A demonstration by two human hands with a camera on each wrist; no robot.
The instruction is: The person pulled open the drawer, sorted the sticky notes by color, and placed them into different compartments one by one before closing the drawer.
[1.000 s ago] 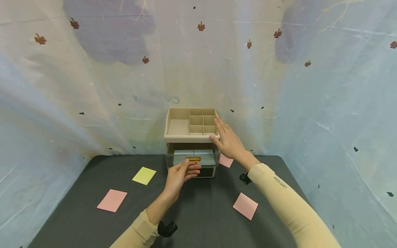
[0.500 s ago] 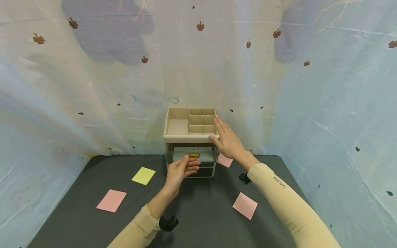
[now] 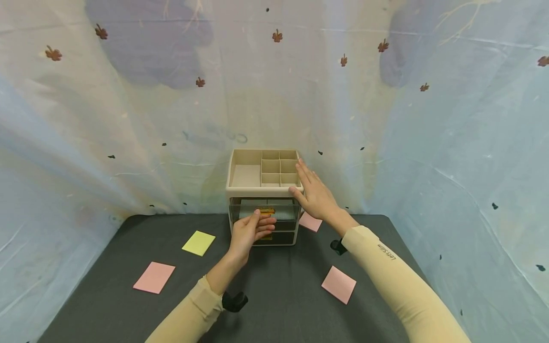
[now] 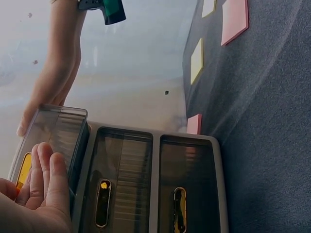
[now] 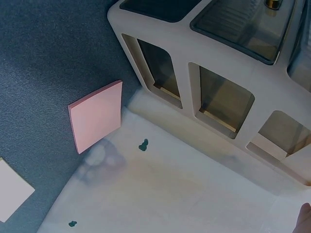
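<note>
Top clear drawer (image 3: pixel 286 212) juts from beige desk organizer (image 3: pixel 257 192); gold handle (image 3: pixel 268 210), long axis crosswise, pinched by left hand (image 3: pixel 248 232), nearer one. Right hand (image 3: pixel 316 194), fingers straight, braces organizer's right edge.

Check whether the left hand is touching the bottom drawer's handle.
Apart: the left wrist view shows the left hand at the open top drawer, with the middle drawer between it and the bottom handle.

A cream organizer (image 3: pixel 257 192) stands upright at the middle of the bench's (image 3: pixel 291 295) far edge, its top tray split into compartments, its see-through upper drawer (image 3: pixel 285 214), gold-handled (image 3: pixel 268 211), jutting partly out above two dark, fully closed drawers (image 4: pixel 126 160).
</note>
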